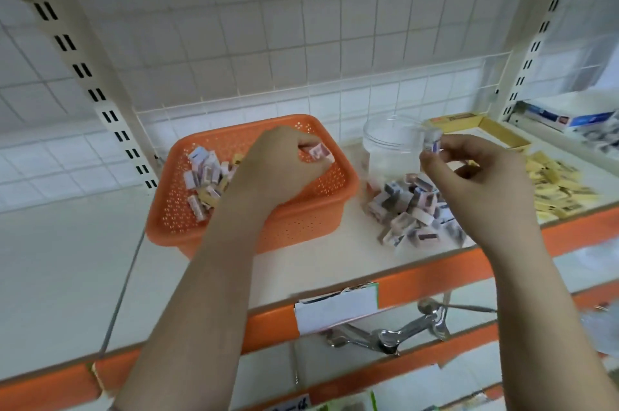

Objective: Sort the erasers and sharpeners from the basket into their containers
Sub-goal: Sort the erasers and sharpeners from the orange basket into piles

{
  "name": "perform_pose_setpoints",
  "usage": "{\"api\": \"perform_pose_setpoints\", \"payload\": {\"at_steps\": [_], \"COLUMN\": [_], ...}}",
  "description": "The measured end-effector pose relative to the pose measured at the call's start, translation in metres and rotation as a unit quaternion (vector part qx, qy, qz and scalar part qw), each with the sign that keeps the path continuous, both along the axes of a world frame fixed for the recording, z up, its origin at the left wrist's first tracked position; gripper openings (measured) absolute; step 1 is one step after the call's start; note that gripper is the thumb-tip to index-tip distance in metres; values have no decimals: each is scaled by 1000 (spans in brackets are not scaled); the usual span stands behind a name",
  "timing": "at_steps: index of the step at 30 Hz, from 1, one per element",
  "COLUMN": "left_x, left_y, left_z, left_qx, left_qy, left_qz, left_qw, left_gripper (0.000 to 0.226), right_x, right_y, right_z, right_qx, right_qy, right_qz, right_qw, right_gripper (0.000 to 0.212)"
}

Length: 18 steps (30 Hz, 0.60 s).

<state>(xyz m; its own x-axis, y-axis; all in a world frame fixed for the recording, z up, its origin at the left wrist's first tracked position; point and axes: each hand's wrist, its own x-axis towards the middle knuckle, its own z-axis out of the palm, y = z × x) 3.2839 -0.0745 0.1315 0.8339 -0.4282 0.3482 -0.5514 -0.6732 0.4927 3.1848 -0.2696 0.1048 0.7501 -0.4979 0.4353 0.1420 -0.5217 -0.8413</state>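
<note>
Left hand (284, 162) and right hand (482, 176) pinch one item each (both blurred)

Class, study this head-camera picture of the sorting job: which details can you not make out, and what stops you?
1. Print on the item pinched by the left hand: blurred and too small.
2. Item in the right hand: mostly covered by the fingers.
3. Part of the orange basket floor: hidden behind the left forearm.
4. Boxes at the right edge: cut off, labels unreadable.
</note>
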Motion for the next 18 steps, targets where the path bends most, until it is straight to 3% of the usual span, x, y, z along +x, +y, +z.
{"api": "perform_pose_setpoints", "payload": {"at_steps": [3,8,14,18], "left_x": [-21,-55,-56,-36], "left_y": [-38,-103,-154,-161], "left_z": [-7,-29,-45,-57], "left_qx": [-5,-88,-93,-39], "left_qy": [-22,23,74,130], "left_qz": [7,100,177,208], "left_qw": [1000,991,977,969], "left_gripper": [19,43,29,35], "right_x": [-13,-34,-53,-57], "right_y": [-41,-116,-165,-178], "right_z": [-6,-15,-6,-9], "right_qx": [-22,-66,-66,-63], "right_qy": [6,31,42,49], "right_qz": [-8,25,80,106], "right_qw": [1000,997,994,991], "right_gripper": [5,14,10,20]}}
